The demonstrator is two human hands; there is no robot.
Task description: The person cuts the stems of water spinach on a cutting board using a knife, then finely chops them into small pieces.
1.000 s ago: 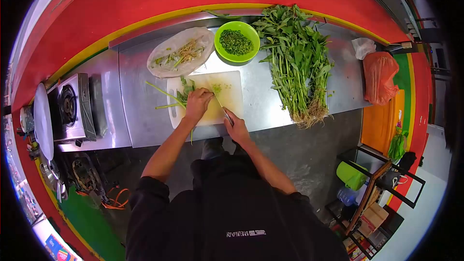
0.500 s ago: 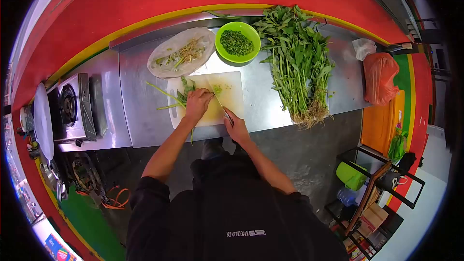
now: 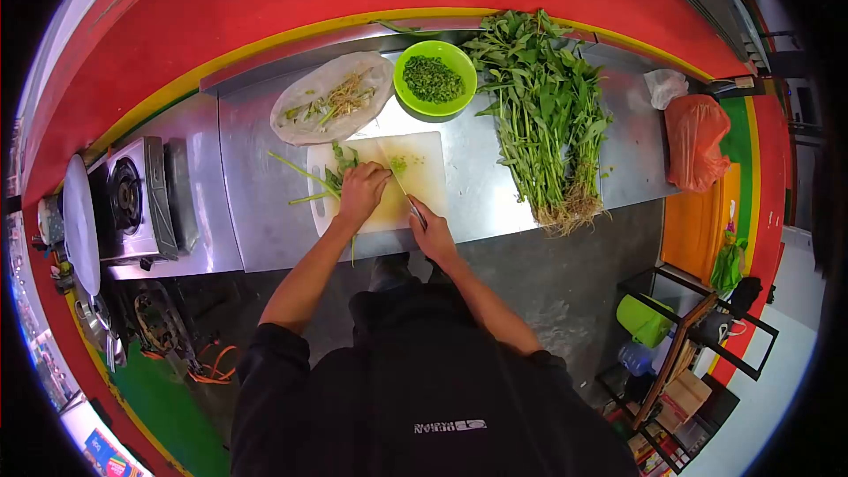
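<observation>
My left hand [image 3: 362,192] is closed on a bunch of leafy green stems [image 3: 332,178] lying over the left part of a white cutting board [image 3: 420,203]. Some stems stick out past the board's left side. In my right hand [image 3: 431,230] is the handle of a knife [image 3: 399,178], its blade pointing away from me, right beside the left fingertips. Small chopped green pieces [image 3: 408,162] lie on the board to the right of the blade. Beyond the board, a lime-green bowl [image 3: 471,79] holds finely chopped greens [image 3: 431,79].
A plastic bag [image 3: 291,130] with root trimmings lies behind the board. Right of it all is a large pile of leafy greens [image 3: 548,115], roots toward the counter's front edge. A red plastic bag [image 3: 696,143] sits at the far right, a gas stove [image 3: 137,199] at the left.
</observation>
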